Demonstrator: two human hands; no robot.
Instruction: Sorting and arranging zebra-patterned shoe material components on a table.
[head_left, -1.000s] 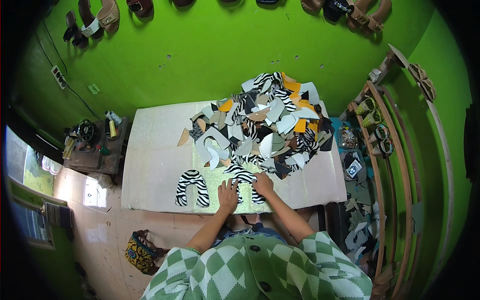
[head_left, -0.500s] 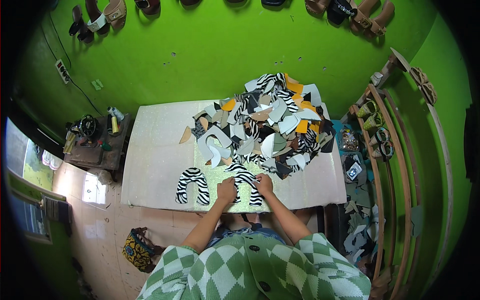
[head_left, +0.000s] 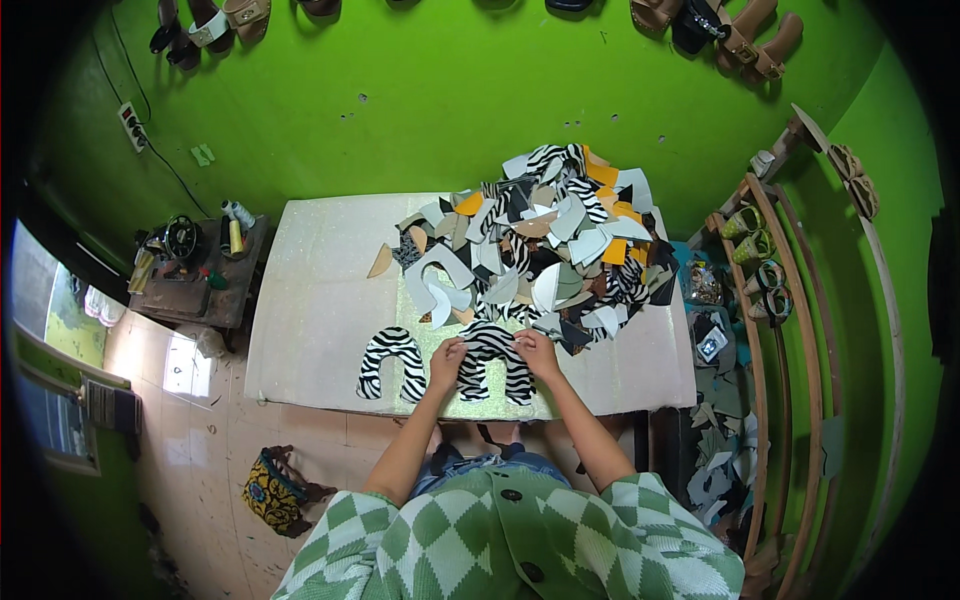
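Note:
A zebra-striped, arch-shaped cut piece [head_left: 492,345] lies near the front edge of the table, its two legs pointing toward me. My left hand [head_left: 447,362] pinches its upper left side. Opposite, my right hand [head_left: 537,352] has its fingers closed on the upper right side. Just left of my left hand rests a second zebra-striped arch piece [head_left: 391,358], flat and untouched. Beyond both hands spreads a heap of cut scraps [head_left: 545,225] in white, grey, black, orange and zebra stripes.
The pale table [head_left: 320,290] stands against a green wall. At left is a small dark bench [head_left: 205,300] with a machine and thread spools. A wooden rack [head_left: 765,330] holding sandals stands at right, with scraps beside it. A patterned bag [head_left: 272,492] lies on the floor.
Both hands have moved away from the legs of the right arch piece to its upper sides. That piece now lies straighter and more spread out. The view has shifted slightly.

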